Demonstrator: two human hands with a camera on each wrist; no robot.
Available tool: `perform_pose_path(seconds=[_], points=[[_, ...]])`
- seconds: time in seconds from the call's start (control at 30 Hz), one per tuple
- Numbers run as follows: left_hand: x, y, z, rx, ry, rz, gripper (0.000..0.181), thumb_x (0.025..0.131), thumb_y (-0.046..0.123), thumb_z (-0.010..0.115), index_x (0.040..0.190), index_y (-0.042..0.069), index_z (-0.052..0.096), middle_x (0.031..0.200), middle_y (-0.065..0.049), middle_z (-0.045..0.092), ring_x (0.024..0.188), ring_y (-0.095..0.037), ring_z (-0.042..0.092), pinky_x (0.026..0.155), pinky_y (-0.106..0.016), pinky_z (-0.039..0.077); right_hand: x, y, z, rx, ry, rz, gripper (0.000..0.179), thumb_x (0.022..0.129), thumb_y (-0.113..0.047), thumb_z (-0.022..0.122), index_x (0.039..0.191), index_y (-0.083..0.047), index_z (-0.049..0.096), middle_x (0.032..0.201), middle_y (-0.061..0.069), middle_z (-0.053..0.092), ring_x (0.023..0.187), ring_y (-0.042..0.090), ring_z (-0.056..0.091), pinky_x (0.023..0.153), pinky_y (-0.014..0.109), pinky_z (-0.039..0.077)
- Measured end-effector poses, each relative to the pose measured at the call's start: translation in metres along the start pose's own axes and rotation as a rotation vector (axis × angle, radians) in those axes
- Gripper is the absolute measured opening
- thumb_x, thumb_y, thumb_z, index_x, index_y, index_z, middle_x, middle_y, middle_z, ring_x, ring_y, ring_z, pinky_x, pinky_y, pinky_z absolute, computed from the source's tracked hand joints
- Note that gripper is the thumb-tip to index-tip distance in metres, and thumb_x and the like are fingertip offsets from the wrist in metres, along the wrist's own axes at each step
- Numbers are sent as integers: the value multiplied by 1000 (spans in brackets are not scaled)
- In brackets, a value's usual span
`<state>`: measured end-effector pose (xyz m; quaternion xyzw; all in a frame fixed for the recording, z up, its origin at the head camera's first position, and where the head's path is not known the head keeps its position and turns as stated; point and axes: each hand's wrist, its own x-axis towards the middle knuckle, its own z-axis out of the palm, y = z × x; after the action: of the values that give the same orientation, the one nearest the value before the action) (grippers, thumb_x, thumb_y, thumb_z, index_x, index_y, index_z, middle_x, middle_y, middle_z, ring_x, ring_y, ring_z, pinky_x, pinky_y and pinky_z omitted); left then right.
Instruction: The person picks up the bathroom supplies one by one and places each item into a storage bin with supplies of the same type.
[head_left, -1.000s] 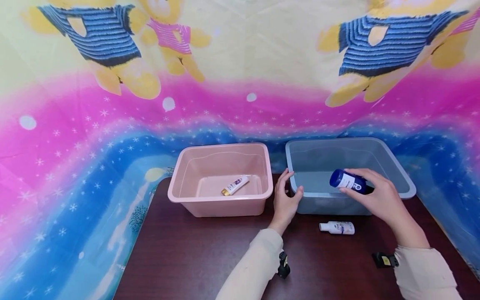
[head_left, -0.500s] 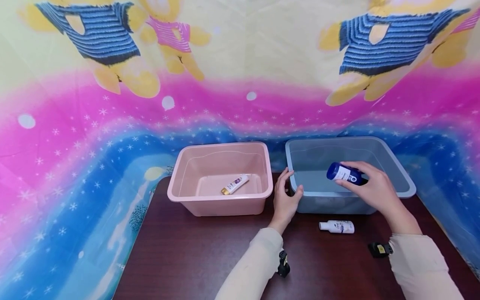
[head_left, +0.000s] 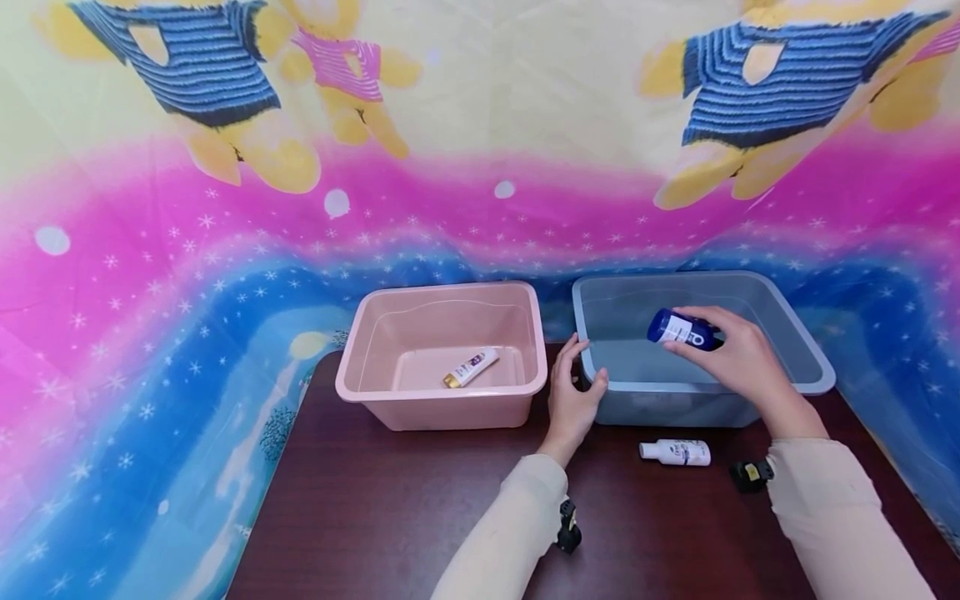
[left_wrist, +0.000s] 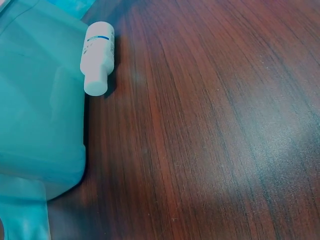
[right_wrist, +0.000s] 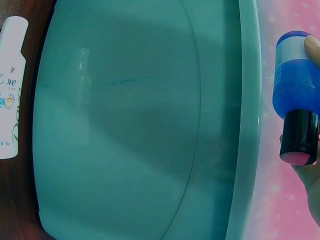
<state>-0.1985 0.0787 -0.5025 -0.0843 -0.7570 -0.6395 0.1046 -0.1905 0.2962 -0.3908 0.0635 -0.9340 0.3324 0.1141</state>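
While the tube (head_left: pixel 471 367) already lies inside the pink tub (head_left: pixel 450 414) at the bench's (head_left: pixel 375 517) far left corner, I'd call this partway: white bottle (head_left: pixel 675 452) left on its side between the gray tub (head_left: pixel 660 407) and near edge. Blue bottle (head_left: pixel 681 332) not yet put down; my right hand (head_left: pixel 738 354) reaches over the far right, fingers pinching it sideways above the gray tub. My left hand (head_left: pixel 572 400) rests at that tub's near left corner, thumb and fingers apart; can't tell if they grip.
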Motion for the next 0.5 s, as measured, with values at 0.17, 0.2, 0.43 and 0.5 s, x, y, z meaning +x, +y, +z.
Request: perform_pose_path(seconds=[0.17,0.2,0.43,0.5], points=[[1,-1,1,9,6,3,48,88,35,62,131,44,42,145,22,29,125,-3,36,94,-31,41,5,4,-2,-2,0,14,63,77,-48,70,132,-22,53,129,17,48,103,36,47,67,49,52],[1,-1,1,8,9,4,48,88,35,62,131,44,42,145,22,29,125,-3,36,94,-31,41,5,5,-2,0,-2,15,63,77,-47,70,132,-21,53,129,17,48,103,36,46,67,50,52],[1,-3,2,4,22,14,48,88,33,62,131,43,43,145,21,30,125,-4,37,94,-32,41,10,14,-3,-13,-24,29,64,77,-50,69,132,-20,52,130,19,47,101,36,47,66,47,52],[0,-3,2,6,17,11,48,88,33,62,131,43,42,144,22,29,124,-4,37,94,-31,41,11,17,-3,-17,-37,40,65,77,-51,68,132,-20,52,130,18,47,100,35,47,65,45,52]])
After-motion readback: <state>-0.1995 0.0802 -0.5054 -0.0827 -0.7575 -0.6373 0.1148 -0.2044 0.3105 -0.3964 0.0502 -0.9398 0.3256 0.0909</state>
